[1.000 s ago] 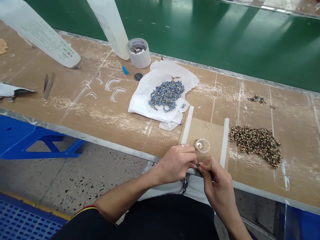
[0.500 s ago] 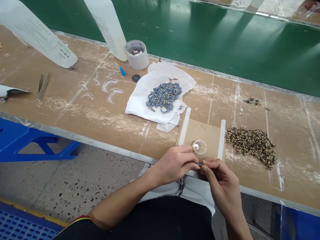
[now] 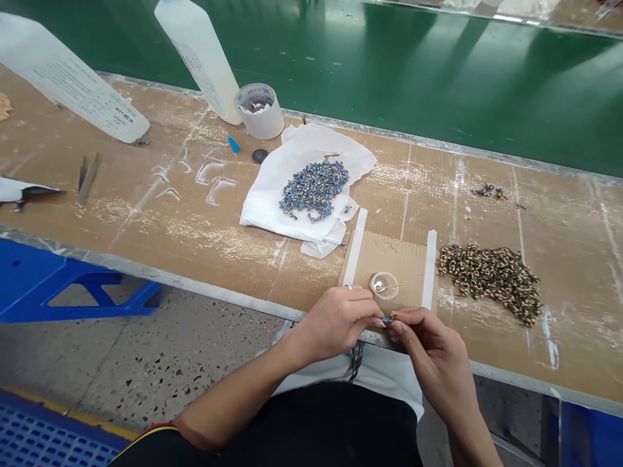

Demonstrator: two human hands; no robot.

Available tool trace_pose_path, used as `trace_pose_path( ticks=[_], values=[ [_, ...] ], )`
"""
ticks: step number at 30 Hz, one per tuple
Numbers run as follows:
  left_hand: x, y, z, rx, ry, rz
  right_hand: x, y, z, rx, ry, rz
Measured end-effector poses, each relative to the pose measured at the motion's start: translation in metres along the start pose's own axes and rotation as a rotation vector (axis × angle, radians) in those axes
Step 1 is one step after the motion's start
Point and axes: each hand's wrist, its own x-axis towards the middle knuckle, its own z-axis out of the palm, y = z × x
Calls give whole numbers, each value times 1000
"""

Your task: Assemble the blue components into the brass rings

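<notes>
My left hand (image 3: 338, 319) and my right hand (image 3: 431, 347) meet at the near edge of the workbench, fingertips pinched together on a tiny blue-and-brown part (image 3: 389, 318). Just beyond them a small clear round dish (image 3: 383, 285) with a thin stick across it rests on a taped cardboard square (image 3: 394, 256). A pile of small blue parts (image 3: 315, 188) lies on a white paper sheet (image 3: 272, 188) farther back. A heap of dark brown-and-yellow parts (image 3: 491, 272) lies to the right of the square.
Two white plastic bottles (image 3: 199, 55) (image 3: 68, 84) and a tape roll (image 3: 259, 110) stand at the back left. Tweezers (image 3: 86, 175) lie at the left. A green conveyor belt (image 3: 438, 71) runs behind the bench. A blue stool (image 3: 58, 279) stands below left.
The view shifted slightly. My hands stay at the bench edge, fingers still pinched on the small part, with the blue end of it showing between the fingertips now.
</notes>
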Motion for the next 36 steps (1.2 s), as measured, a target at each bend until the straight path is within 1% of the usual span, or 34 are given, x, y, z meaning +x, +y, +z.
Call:
trace_pose_path(
  ticks=[7,16,19,22,26,28,30,33,36],
  values=[
    [0,0,4,71,-32,13,-2,1,0,-131,-58,-115],
    [1,4,5,186,-61,32,1,2,4,-266,-51,-238],
    [0,3,6,171,-45,40,2,3,4,-260,-54,-227],
    [-1,2,8,159,-39,26,5,4,2,-204,-75,-187],
    [0,9,5,120,-31,-62,9,6,-5,-92,-148,-97],
    [2,18,0,39,-46,-134,8,6,-10,-45,-183,-59],
    [4,27,-6,-95,-78,-234,4,3,-16,-15,-215,-62],
    [7,36,-11,-421,-195,-425,-2,-6,-25,-52,-226,-177],
    [10,37,-10,-764,-333,-541,-4,-17,-31,-138,-214,-308]
  ],
)
